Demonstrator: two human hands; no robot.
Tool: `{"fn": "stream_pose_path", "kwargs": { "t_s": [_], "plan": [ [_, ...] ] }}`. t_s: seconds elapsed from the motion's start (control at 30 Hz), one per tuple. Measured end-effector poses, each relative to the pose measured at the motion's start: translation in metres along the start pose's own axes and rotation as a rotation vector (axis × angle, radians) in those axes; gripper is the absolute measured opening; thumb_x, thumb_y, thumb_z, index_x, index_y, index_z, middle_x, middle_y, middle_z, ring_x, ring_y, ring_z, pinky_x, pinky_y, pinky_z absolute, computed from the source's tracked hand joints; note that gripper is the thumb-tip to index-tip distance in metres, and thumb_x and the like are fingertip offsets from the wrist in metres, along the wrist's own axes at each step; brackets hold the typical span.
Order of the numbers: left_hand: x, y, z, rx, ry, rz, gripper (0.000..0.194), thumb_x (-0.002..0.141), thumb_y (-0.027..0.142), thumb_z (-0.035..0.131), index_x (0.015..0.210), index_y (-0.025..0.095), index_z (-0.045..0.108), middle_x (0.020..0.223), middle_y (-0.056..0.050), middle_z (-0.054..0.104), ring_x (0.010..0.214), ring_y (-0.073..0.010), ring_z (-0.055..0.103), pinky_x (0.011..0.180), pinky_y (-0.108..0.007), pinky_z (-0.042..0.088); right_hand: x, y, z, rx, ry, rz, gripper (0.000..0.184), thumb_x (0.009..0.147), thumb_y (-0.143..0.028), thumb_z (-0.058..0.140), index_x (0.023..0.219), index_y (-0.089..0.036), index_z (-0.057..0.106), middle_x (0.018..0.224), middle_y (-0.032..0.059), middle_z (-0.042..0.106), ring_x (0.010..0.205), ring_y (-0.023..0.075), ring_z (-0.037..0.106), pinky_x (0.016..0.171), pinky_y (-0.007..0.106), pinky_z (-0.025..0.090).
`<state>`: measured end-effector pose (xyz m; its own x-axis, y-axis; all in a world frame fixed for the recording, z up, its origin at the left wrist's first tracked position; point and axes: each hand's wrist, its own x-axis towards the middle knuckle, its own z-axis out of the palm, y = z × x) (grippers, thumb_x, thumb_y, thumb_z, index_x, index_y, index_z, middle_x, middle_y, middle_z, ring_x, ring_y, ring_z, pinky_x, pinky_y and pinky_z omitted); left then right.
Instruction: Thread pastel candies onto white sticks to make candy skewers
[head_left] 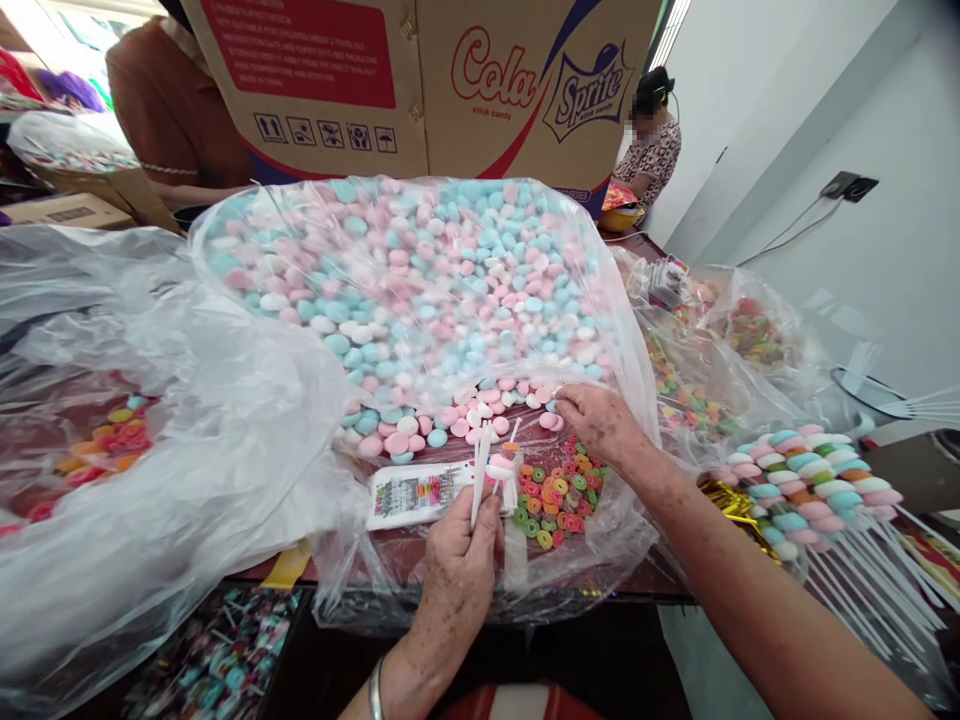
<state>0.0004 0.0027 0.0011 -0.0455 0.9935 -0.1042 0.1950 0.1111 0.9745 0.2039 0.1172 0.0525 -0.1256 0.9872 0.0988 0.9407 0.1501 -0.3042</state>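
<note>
My left hand (461,540) is closed around several white candy sticks (482,470) near the table's front edge. On one stick in that grip are a pink-and-white marshmallow (500,467) and an orange gummy piece (511,447). My right hand (596,420) reaches to the front edge of a heap of pink, white and blue marshmallows (450,290). Its fingers are drawn together there, and what they hold, if anything, is hidden. Sugared gummy rings (555,500) lie between the two hands. A printed white packet (416,495) lies just beyond my left hand.
Clear plastic covers most of the marshmallows. A large carton (487,150) stands behind them. Finished candy skewers (814,485) lie at right, near bagged gummies (690,390). Crumpled plastic (187,400) spreads leftward. Wrapped candies (217,650) sit below the table. Two other people are beyond.
</note>
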Motion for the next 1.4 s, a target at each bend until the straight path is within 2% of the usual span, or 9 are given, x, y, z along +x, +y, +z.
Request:
{"fn": "stream_pose_path", "kwargs": {
  "t_s": [0.17, 0.27, 0.37, 0.43, 0.53, 0.6, 0.73, 1.13, 1.4],
  "plan": [
    [-0.001, 0.006, -0.001, 0.039, -0.014, 0.032, 0.033, 0.092, 0.044, 0.047, 0.072, 0.019, 0.056, 0.057, 0.004, 0.048, 0.05, -0.0122, 0.041, 0.049, -0.022, 0.033, -0.001, -0.012, 0.012, -0.158, -0.122, 0.104, 0.037, 0.093, -0.042, 0.043, 0.088, -0.016, 0.069, 0.092, 0.0152, 0.072, 0.086, 0.0255, 0.065, 0.073, 0.032, 0.043],
    [-0.001, 0.006, -0.001, 0.046, -0.026, 0.034, 0.033, 0.092, 0.045, 0.046, 0.074, 0.019, 0.056, 0.058, 0.004, 0.049, 0.052, -0.0123, 0.042, 0.051, -0.022, 0.034, -0.002, -0.018, 0.012, -0.189, -0.176, 0.086, 0.027, 0.09, -0.033, 0.049, 0.099, -0.016, 0.068, 0.096, 0.0151, 0.071, 0.089, 0.0267, 0.065, 0.073, 0.032, 0.042],
    [-0.001, 0.003, -0.001, 0.046, -0.053, 0.026, 0.034, 0.093, 0.046, 0.044, 0.075, 0.019, 0.055, 0.059, 0.004, 0.05, 0.053, -0.0128, 0.044, 0.053, -0.023, 0.035, -0.003, -0.014, 0.012, -0.132, -0.167, 0.034, 0.026, 0.086, -0.029, 0.053, 0.106, -0.018, 0.066, 0.101, 0.0102, 0.071, 0.094, 0.0238, 0.063, 0.077, 0.03, 0.043],
    [0.0, 0.002, -0.001, 0.064, -0.067, 0.037, 0.035, 0.094, 0.046, 0.043, 0.074, 0.019, 0.054, 0.058, 0.004, 0.048, 0.053, -0.0128, 0.044, 0.053, -0.023, 0.034, -0.005, -0.008, 0.012, 0.017, -0.138, 0.017, 0.028, 0.086, -0.03, 0.053, 0.108, -0.019, 0.066, 0.1, 0.0068, 0.071, 0.092, 0.0213, 0.063, 0.077, 0.029, 0.044],
    [0.002, 0.003, 0.0, 0.111, -0.093, 0.068, 0.033, 0.094, 0.043, 0.042, 0.074, 0.019, 0.054, 0.056, 0.005, 0.046, 0.052, -0.0125, 0.043, 0.053, -0.023, 0.032, -0.011, -0.001, 0.013, 0.513, -0.093, 0.03, 0.029, 0.082, -0.036, 0.059, 0.105, -0.02, 0.069, 0.097, 0.004, 0.07, 0.084, 0.0194, 0.064, 0.074, 0.029, 0.048],
    [0.003, 0.005, 0.001, 0.137, -0.105, 0.091, 0.031, 0.094, 0.04, 0.042, 0.075, 0.019, 0.055, 0.055, 0.006, 0.044, 0.051, -0.0124, 0.042, 0.053, -0.023, 0.031, -0.016, 0.0, 0.014, 0.82, -0.07, 0.047, 0.031, 0.077, -0.04, 0.067, 0.101, -0.021, 0.072, 0.101, 0.0037, 0.07, 0.088, 0.0199, 0.064, 0.076, 0.03, 0.05],
    [0.003, 0.008, 0.001, 0.152, -0.118, 0.103, 0.03, 0.093, 0.039, 0.041, 0.075, 0.019, 0.054, 0.053, 0.006, 0.043, 0.05, -0.0122, 0.04, 0.053, -0.023, 0.031, -0.024, -0.006, 0.013, 1.059, -0.015, 0.031, 0.03, 0.072, -0.038, 0.074, 0.098, -0.024, 0.075, 0.104, 0.0033, 0.071, 0.103, 0.0211, 0.062, 0.088, 0.032, 0.048],
    [0.003, 0.012, 0.002, 0.152, -0.085, 0.121, 0.03, 0.091, 0.037, 0.045, 0.075, 0.018, 0.061, 0.053, 0.005, 0.044, 0.05, -0.0131, 0.041, 0.051, -0.022, 0.032, -0.024, -0.005, 0.016, 0.964, 0.103, -0.089, 0.027, 0.076, -0.037, 0.073, 0.101, -0.026, 0.074, 0.106, 0.0041, 0.072, 0.104, 0.0217, 0.063, 0.093, 0.037, 0.048],
    [0.003, 0.011, 0.003, 0.188, -0.063, 0.131, 0.03, 0.091, 0.036, 0.044, 0.074, 0.017, 0.06, 0.055, 0.004, 0.046, 0.052, -0.013, 0.041, 0.053, -0.023, 0.033, -0.033, -0.011, 0.008, 0.797, 0.106, -0.174, 0.027, 0.085, -0.032, 0.063, 0.11, -0.026, 0.071, 0.112, 0.0035, 0.071, 0.107, 0.0207, 0.063, 0.097, 0.036, 0.047]
  ]
}}
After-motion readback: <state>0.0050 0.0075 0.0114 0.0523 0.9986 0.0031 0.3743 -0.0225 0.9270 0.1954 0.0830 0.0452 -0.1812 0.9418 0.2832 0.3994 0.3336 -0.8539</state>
